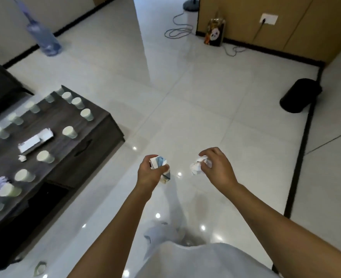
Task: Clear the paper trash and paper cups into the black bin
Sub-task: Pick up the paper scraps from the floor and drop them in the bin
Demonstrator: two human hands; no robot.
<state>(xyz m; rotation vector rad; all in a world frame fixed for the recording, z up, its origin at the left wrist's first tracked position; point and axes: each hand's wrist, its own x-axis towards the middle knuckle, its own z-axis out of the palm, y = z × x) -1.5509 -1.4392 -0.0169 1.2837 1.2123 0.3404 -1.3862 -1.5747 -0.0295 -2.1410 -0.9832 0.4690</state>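
Observation:
My left hand (148,173) grips a crumpled paper with blue print (161,164) out in front of me over the floor. My right hand (217,167) pinches a white crumpled paper ball (196,167). The black bin (300,95) stands on the floor far to the right, by a dark floor strip. Several white paper cups (69,132) stand on the dark low table (97,133) at my left, along with a flat white paper (36,140), a small paper scrap (21,158) and a bluish crumpled paper (1,182).
Glossy white tiles lie between me and the bin. A blue water bottle (43,38) stands by the far left wall. A panda bag (214,33) and loose cables (177,32) lie by the wooden cabinet. A crushed cup (39,268) lies on the floor at lower left.

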